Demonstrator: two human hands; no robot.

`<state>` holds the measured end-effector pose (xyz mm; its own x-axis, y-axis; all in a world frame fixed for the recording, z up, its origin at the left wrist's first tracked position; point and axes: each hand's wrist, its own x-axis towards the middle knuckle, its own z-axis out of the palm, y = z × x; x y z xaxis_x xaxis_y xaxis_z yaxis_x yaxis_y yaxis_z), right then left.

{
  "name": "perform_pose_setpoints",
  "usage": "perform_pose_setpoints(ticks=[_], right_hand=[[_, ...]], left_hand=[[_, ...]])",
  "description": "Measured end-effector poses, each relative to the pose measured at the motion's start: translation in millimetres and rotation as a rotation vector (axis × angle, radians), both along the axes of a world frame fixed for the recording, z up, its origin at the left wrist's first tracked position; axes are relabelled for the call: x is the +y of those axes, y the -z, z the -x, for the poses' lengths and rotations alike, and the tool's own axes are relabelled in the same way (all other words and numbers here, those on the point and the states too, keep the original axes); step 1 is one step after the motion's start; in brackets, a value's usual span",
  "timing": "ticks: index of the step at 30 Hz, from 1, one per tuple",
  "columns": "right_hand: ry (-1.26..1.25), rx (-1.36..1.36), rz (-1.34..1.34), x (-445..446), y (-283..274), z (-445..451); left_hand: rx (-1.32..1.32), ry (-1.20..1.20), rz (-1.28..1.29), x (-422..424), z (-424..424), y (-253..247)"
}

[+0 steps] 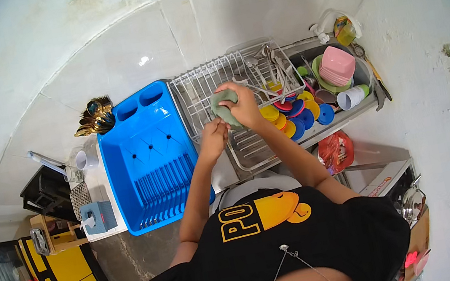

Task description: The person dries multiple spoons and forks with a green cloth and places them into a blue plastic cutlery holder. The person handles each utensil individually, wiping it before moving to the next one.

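Observation:
My right hand (243,103) grips a folded green cloth (224,103) above a white wire dish rack (201,83). Close below it, my left hand (213,140) has its fingers pinched together at the cloth's lower edge. Whatever sits between those fingertips is too small or hidden to make out. Metal spoons and forks (272,64) lie in the rack's right section. Beside my right forearm, several blue, yellow and pink round lids (304,117) are piled along the sink edge. To the left of my left hand stands a large blue plastic dish drainer (121,181).
The sink (364,71) holds stacked pink bowls (338,64), a green plate (324,77) and white cups (348,98). A white faucet (319,33) rises behind. Gold-coloured cutlery (97,118), a mug (86,159) and a tissue box (98,217) stand left. A red bag (335,152) hangs below the counter.

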<state>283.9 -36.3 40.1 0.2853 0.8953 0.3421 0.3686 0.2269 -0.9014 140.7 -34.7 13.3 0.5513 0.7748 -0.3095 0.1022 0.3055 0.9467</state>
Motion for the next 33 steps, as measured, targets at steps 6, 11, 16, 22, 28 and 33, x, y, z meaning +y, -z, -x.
perform_pose_setpoints(ticks=[6, 11, 16, 22, 28, 33], right_hand=[[0.199, -0.137, -0.210, 27, 15, 1], [0.415, -0.187, -0.088, 42, 3, -16], [0.474, -0.056, -0.060, 50, 37, -70], [-0.127, 0.994, 0.294, 6, 17, -31], [-0.686, 1.247, 0.228, -19, -11, -33], [-0.566, 0.841, 0.303, -21, -12, -39]], left_hand=[[-0.117, -0.023, 0.015, 2, -10, -4], [-0.190, -0.022, 0.151, 4, 0, -22], [-0.260, -0.006, 0.180, -2, 7, -15], [-0.278, -0.009, 0.142, -4, 4, -13], [-0.268, 0.024, 0.067, 2, 12, -20], [-0.236, 0.047, 0.031, -1, 9, -21]])
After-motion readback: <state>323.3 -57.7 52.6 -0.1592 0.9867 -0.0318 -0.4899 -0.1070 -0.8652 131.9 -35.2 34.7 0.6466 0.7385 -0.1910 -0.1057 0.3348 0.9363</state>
